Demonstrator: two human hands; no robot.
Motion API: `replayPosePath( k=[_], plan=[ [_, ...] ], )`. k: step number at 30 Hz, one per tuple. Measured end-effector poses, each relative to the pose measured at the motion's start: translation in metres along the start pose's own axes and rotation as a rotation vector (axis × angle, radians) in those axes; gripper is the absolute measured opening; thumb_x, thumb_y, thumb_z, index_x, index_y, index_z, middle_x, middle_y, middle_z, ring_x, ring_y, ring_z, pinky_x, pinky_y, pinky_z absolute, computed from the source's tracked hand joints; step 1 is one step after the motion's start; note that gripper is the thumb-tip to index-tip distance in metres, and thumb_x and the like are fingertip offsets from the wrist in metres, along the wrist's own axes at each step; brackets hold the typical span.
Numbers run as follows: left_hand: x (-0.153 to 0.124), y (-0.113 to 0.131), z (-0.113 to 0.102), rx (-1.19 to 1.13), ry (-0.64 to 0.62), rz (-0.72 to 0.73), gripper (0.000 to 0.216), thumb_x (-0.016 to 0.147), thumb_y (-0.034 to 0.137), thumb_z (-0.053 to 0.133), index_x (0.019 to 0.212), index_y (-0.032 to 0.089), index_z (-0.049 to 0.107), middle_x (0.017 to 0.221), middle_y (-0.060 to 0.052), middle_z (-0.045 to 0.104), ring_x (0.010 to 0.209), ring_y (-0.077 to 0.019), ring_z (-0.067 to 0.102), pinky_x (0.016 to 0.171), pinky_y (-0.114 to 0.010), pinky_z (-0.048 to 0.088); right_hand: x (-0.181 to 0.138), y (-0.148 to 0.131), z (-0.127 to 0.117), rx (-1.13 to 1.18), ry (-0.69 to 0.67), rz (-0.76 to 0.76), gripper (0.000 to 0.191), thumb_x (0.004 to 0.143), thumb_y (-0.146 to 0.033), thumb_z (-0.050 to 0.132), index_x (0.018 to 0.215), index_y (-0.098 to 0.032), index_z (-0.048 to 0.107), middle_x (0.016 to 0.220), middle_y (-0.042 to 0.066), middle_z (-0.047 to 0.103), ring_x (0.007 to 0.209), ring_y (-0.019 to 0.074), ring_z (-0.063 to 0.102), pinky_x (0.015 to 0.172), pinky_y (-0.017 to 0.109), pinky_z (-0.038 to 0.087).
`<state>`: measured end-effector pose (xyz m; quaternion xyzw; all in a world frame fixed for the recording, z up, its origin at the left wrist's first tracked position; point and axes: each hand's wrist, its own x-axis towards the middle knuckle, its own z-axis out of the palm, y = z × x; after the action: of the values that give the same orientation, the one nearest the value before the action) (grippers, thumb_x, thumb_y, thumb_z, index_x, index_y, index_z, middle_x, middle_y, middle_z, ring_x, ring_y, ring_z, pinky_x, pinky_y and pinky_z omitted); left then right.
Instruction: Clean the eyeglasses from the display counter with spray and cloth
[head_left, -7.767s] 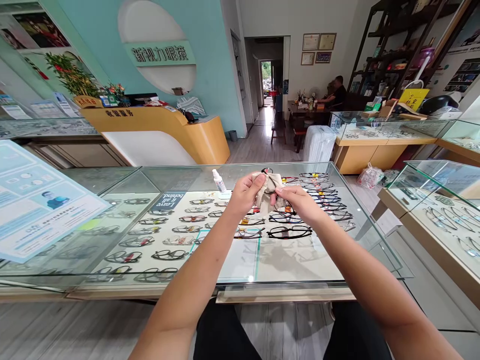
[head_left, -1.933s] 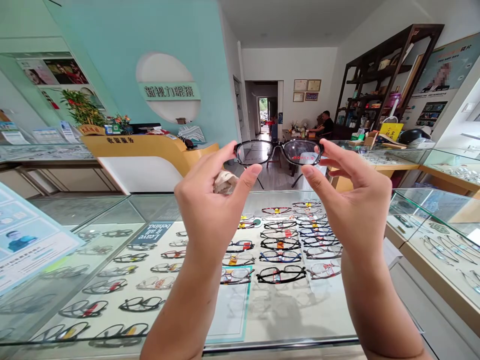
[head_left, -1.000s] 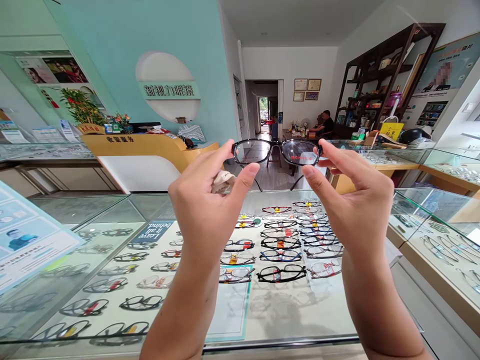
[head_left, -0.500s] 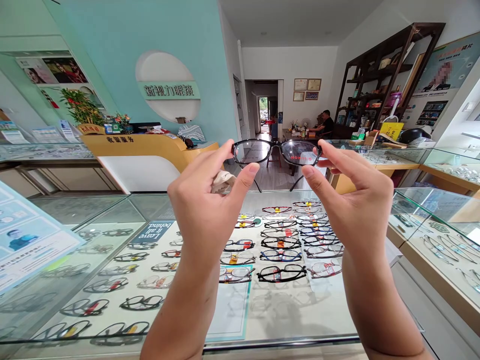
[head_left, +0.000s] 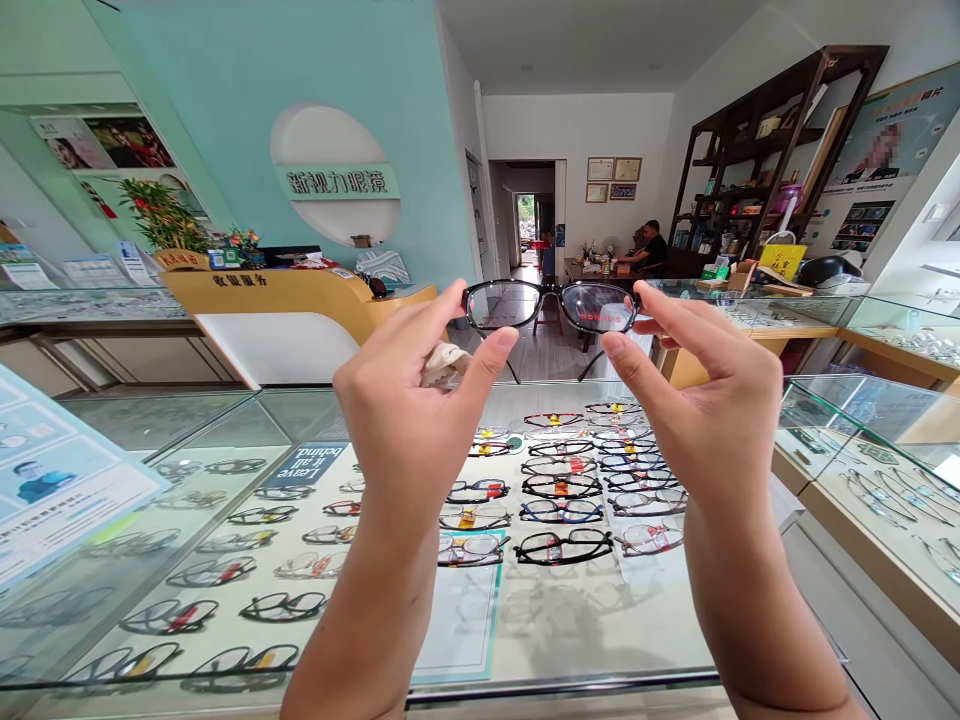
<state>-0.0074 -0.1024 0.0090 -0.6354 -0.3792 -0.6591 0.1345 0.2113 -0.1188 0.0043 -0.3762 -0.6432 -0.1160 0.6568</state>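
Hanging in mid-air above a glass counter [head_left: 600, 640], the black-framed glasses [head_left: 551, 305] are held only at their outer ends. The left hand [head_left: 409, 420] closes thumb and forefinger narrowly on one end of the front, with a crumpled beige cloth [head_left: 442, 365] tucked under its other fingers, and the right hand [head_left: 712, 410] pinches the opposite end the same way. Such a light fingertip hold leaves little margin: a slackened pinch or an uneven twist could drop the frame onto the glass top below. A thumb creeping inward could smear a lens, and the cloth looks loosely trapped and may slip out. Rows of display frames [head_left: 562, 547] lie under the glass, well apart from both hands.
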Motion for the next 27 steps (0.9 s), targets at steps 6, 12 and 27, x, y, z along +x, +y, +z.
replayPosePath(
  k=[6,12,27],
  plan=[
    [0.0004,-0.0023,0.0037,0.008,0.068,0.098,0.041,0.095,0.045,0.088,0.13,0.023,0.085,0.113,-0.01,0.086,0.098,-0.0257,0.08,0.089,-0.045,0.064,-0.0001,0.001,0.0,-0.003,0.002,-0.018,0.035,0.102,-0.04,0.077,0.135,-0.031,0.082,0.115,0.008,0.084,0.102,0.0263,0.079,0.091,0.048,0.066],
    [0.0009,-0.0024,0.0052,0.012,0.082,0.113,0.042,0.095,0.046,0.087,0.129,0.02,0.085,0.113,-0.01,0.087,0.098,-0.0247,0.08,0.087,-0.042,0.064,-0.0005,0.0007,-0.0004,-0.04,-0.019,-0.014,0.039,0.103,-0.04,0.076,0.139,-0.029,0.08,0.118,0.009,0.084,0.104,0.0266,0.079,0.091,0.048,0.066],
    [0.0001,0.0019,0.0004,-0.004,0.03,0.046,0.041,0.097,0.048,0.086,0.133,0.029,0.084,0.119,-0.008,0.085,0.104,-0.0291,0.078,0.093,-0.052,0.062,0.0011,-0.0008,-0.0006,-0.049,-0.018,-0.01,0.037,0.101,-0.039,0.076,0.136,-0.03,0.082,0.115,0.008,0.085,0.103,0.0262,0.079,0.09,0.046,0.067]
  ],
)
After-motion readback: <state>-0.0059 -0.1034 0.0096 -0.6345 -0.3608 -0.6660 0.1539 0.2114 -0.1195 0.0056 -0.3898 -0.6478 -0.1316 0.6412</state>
